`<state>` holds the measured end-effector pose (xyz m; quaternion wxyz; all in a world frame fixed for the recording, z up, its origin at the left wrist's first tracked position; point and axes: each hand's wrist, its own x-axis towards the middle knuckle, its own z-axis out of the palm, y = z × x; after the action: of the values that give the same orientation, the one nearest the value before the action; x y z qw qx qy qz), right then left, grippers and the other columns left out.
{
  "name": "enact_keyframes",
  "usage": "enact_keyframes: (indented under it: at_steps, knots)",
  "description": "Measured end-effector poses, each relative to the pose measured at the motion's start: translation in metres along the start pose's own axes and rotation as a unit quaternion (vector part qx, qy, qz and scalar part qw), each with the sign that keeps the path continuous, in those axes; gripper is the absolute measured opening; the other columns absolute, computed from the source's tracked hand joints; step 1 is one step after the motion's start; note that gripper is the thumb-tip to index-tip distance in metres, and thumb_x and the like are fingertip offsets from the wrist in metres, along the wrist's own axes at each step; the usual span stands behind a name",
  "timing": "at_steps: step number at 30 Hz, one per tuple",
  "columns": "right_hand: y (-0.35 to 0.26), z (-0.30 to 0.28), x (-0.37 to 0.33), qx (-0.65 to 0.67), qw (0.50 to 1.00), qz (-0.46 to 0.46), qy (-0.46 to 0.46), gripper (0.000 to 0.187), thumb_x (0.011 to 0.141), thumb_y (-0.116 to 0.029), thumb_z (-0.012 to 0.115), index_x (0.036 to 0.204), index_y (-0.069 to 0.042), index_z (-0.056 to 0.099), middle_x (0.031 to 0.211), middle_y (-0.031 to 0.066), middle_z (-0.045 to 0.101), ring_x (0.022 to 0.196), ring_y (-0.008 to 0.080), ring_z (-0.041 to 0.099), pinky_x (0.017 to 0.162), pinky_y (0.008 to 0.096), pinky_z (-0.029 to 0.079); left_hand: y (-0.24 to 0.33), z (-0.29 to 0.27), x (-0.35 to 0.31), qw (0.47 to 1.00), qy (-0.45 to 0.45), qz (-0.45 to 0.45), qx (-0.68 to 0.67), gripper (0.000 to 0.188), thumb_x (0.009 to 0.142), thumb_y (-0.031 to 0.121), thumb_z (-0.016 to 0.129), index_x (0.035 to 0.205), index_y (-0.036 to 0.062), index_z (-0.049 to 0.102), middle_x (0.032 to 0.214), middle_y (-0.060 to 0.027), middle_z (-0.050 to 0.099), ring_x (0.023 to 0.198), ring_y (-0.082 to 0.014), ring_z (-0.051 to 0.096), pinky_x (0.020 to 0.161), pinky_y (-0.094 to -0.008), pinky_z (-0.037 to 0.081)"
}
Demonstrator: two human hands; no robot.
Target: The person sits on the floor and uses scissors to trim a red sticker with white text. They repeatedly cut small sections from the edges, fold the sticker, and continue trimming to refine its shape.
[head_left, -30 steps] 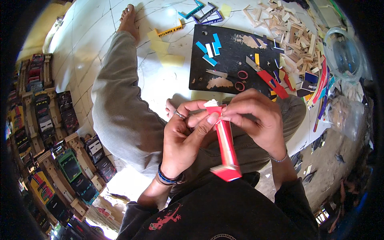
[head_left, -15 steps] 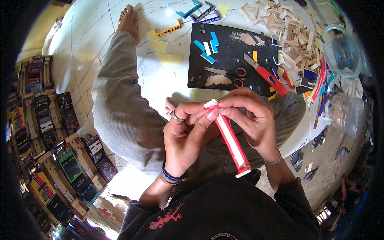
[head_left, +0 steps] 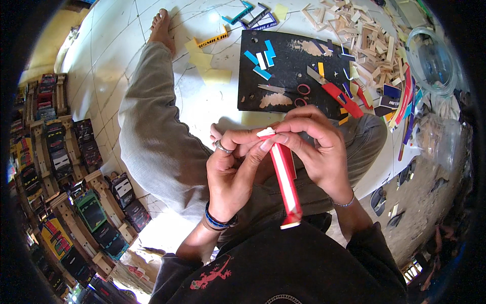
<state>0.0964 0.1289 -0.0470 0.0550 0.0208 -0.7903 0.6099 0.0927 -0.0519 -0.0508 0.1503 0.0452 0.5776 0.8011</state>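
Observation:
Between both hands, over my lap, is a long red piece with a white stripe (head_left: 284, 177), perhaps wood covered in sticker. Its lower end points toward my shirt, and a pale end shows at the top. My left hand (head_left: 229, 172), a ring on one finger, pinches the upper end between thumb and forefinger. From the other side, the thumb and fingers of my right hand (head_left: 320, 144) press at that same end. Beyond the hands lies a black board (head_left: 288, 66), holding scissors (head_left: 302, 90), a red utility knife (head_left: 336, 93) and blue strips (head_left: 270, 49).
Loose wooden sticks (head_left: 372, 45) are heaped at the far right, near a clear plastic tub (head_left: 430, 61). Finished-looking yellow (head_left: 211, 39) and turquoise brackets (head_left: 238, 14) lie on the tiles with yellow paper (head_left: 217, 76). Wooden racks (head_left: 71, 218) with dark printed pieces line the left.
The lower end of the red piece has swung left and its angle has turned slightly. Both hands keep their pinch at the upper end, nearly in place.

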Motion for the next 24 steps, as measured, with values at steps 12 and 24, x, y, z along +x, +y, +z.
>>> enact_keyframes:
  at_steps: [12,24]
  knots:
    - [0.005,0.004,0.000,0.200,0.967,0.156,0.015,0.024,0.098,-0.020,0.068,0.110,0.001,0.068,0.102,0.0079,0.069,0.094,0.0145,0.066,0.082,0.0262,0.051,0.006,-0.003,0.010,0.992,-0.007,-0.118,-0.042,0.031,0.100,-0.001,0.058,0.130,-0.0050,0.053,0.125,-0.0162,0.067,0.115,-0.0180,0.065,0.101,-0.0284,0.050]
    - [0.018,0.028,-0.018,0.674,0.705,0.220,-0.016,0.034,0.104,-0.026,0.055,0.132,-0.008,0.061,0.124,0.0048,0.067,0.116,0.0147,0.061,0.106,0.0351,0.045,0.004,0.002,0.001,0.983,-0.013,0.098,0.157,0.036,0.084,-0.004,0.077,0.118,-0.0020,0.067,0.113,-0.0125,0.074,0.100,-0.0193,0.072,0.088,-0.0310,0.056]
